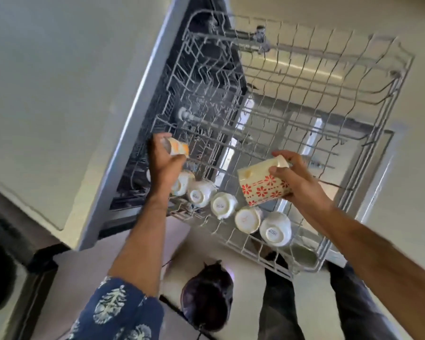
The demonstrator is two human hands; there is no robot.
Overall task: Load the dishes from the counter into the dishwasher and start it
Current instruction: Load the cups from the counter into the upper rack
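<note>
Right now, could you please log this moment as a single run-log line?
stage: loading upper rack | left hand: holds orange-patterned cup | right hand: holds red-flowered mug | rack front row: upturned white cups

Pulled-out wire rack (368, 182), five upturned cups (275, 229) along its near edge

Cream mug (264, 184), red flowers; blue patterned sleeve (118, 312).

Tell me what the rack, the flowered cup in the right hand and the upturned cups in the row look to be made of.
Rack: metal wire with a pale grey coating, judging by its thin, even rods.
Flowered cup: probably glazed ceramic, cream and glossy, with a red printed pattern.
Upturned cups: likely white glazed ceramic, shiny, with unglazed-looking foot rings.
</note>
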